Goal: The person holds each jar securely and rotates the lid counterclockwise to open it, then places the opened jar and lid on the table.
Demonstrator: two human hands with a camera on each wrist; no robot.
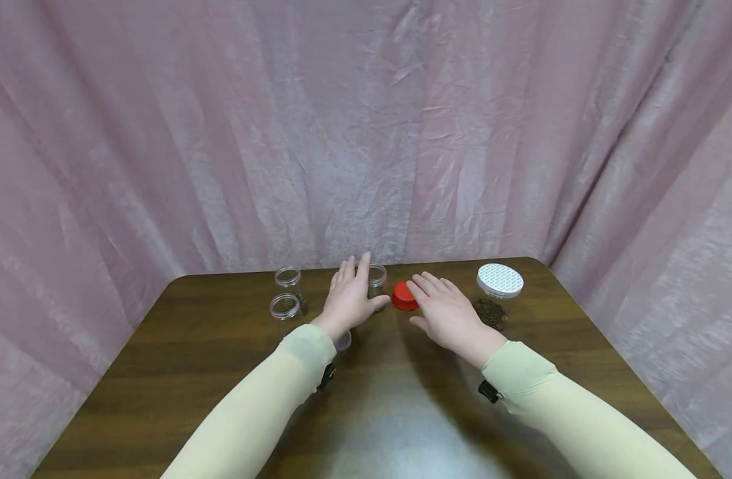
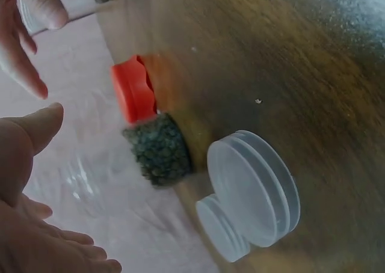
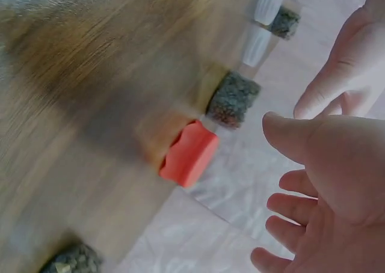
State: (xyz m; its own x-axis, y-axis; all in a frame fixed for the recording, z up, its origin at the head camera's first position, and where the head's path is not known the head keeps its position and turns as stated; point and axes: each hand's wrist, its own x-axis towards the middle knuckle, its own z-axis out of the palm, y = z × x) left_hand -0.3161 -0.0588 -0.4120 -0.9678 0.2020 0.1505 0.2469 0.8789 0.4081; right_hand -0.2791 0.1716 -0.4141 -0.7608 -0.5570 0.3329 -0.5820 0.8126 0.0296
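Note:
My left hand hovers over the back middle of the table, fingers stretched forward and nothing in its grasp. Partly behind it stands a clear jar with dark, crumbly bits in the bottom. A red scalloped lid lies beside that jar, between the two hands. My right hand is held just right of the red lid, empty, its fingers extended and overlapping the lid's edge in the head view. Translucent round lids lie on the table below the left wrist.
Two small clear jars with dark contents stand at the back left. At the back right is a larger jar with a white patterned top and dark bits inside. A pink curtain hangs behind the brown wooden table.

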